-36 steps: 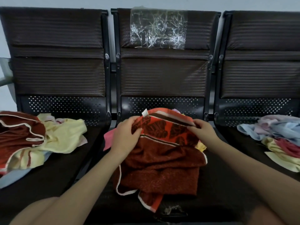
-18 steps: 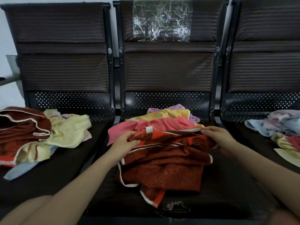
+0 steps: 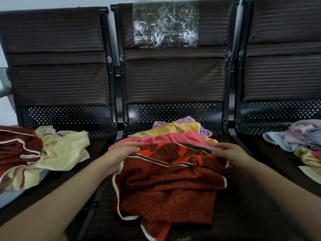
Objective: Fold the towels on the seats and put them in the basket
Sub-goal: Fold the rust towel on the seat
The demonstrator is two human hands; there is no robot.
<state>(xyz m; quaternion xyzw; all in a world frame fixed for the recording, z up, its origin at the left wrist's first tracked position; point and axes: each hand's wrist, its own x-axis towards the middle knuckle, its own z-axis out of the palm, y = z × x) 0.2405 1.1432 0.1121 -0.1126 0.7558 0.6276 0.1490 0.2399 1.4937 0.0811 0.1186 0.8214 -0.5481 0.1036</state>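
1. Left hand (image 3: 121, 153) pinched the patterned end of the rust-red towel (image 3: 170, 188) at 9 o'clock; right hand (image 3: 229, 153) gripped it at 3 o'clock, likely to square the fold.
2. Towel lay bunched on the middle seat (image 3: 234, 214), over the pink towel (image 3: 166, 138) and yellow towel (image 3: 173, 128) at 12 o'clock.
3. Unfolded towel heaps sat on the left seat (image 3: 52, 180) and right seat (image 3: 271, 160); no basket in view.

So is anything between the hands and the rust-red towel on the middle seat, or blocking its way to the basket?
Nothing lies between them: the left hand and right hand both already hold the far edge of the rust-red towel. The basket is not in view, so the path to it cannot be judged.
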